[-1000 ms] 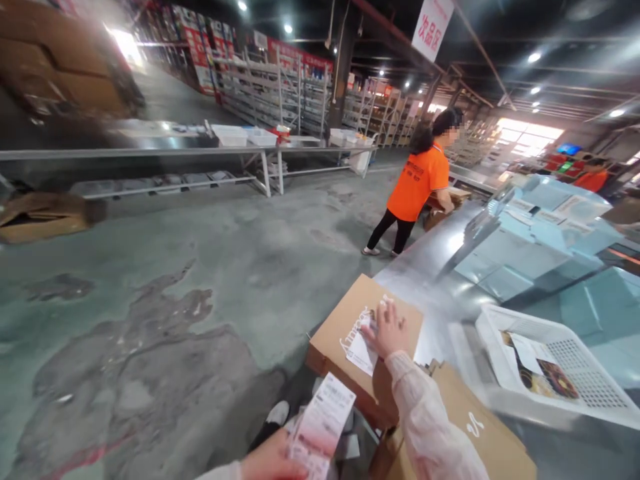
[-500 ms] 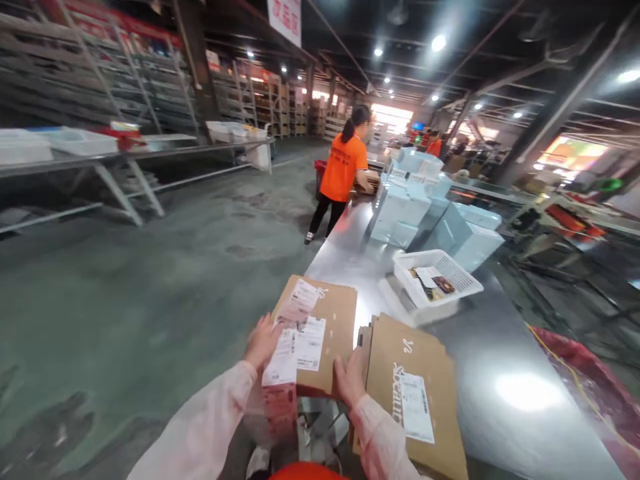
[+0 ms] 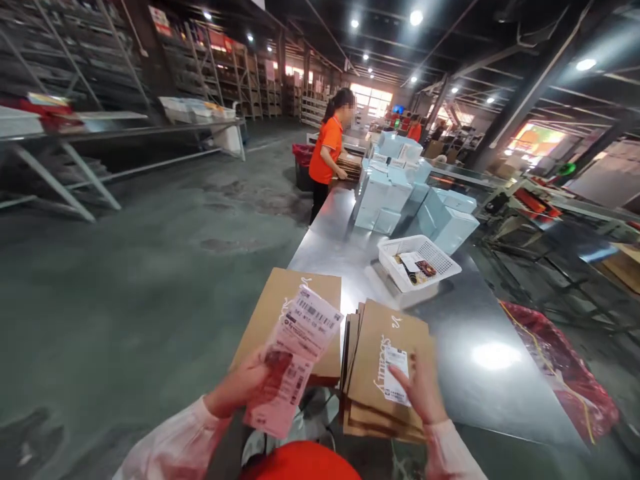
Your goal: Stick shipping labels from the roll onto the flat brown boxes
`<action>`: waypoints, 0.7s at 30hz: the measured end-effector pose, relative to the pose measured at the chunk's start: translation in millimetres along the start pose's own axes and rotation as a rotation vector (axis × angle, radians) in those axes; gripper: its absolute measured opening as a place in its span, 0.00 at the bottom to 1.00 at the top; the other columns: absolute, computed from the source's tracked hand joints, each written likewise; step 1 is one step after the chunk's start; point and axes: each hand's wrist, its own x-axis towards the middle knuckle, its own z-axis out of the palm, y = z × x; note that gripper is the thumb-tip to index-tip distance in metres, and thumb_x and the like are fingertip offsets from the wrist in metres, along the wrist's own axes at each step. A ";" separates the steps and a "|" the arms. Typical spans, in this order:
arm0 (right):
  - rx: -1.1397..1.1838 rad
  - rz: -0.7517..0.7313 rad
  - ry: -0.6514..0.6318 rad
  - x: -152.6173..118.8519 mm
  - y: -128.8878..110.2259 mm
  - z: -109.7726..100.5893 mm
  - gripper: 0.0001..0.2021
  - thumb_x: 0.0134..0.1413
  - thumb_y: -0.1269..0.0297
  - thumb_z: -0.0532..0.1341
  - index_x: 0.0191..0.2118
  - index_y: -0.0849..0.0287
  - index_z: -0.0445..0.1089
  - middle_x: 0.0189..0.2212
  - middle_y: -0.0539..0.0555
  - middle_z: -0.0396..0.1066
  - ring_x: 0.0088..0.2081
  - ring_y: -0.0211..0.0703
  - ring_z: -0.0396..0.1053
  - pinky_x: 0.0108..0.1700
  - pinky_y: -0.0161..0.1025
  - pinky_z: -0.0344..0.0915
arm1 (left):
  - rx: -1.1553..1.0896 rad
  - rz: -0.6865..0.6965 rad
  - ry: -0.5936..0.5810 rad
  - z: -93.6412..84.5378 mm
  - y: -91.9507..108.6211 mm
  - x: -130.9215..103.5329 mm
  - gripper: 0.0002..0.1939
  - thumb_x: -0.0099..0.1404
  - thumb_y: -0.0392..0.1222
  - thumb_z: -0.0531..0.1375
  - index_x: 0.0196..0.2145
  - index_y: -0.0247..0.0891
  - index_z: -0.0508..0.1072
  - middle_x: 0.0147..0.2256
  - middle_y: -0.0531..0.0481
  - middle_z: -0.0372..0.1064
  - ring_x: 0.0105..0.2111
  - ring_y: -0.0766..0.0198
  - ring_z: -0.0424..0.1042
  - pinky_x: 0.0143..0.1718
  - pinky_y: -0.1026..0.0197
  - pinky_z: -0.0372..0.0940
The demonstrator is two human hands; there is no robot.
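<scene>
My left hand [image 3: 250, 379] is closed around a strip of printed shipping labels [image 3: 310, 327], held up over the left cardboard box [image 3: 263, 313]. The strip looks pinkish and partly see-through, and its lower end hangs below my fingers. To the right lies a stack of flattened cardboard boxes [image 3: 363, 380], the top one with white lettering. On that top box is a white label [image 3: 395, 393]. My right hand [image 3: 423, 387] is over the stack's right side, fingers apart, the thumb at the white label; whether it presses there I cannot tell.
The metal table [image 3: 450, 360] bears a white basket [image 3: 420, 263] with printed items and several pale blue boxes [image 3: 380, 193] farther back. A person in an orange shirt [image 3: 327, 143] stands at the far left edge. Red plastic [image 3: 565, 373] lies along the right side.
My left hand has lifted the label strip off the left box's surface. My right hand has moved right, from the left box's edge to the stack. The view has shifted right.
</scene>
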 end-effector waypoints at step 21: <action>0.006 -0.440 -0.574 29.5 -89.3 144.8 0.15 0.47 0.49 0.63 0.30 0.54 0.79 0.28 0.55 0.79 0.30 0.51 0.76 0.33 0.43 0.72 | -0.102 0.308 0.811 46.9 -82.7 36.2 0.23 0.47 0.61 0.65 0.18 0.37 0.67 0.18 0.54 0.63 0.22 0.65 0.61 0.26 0.63 0.56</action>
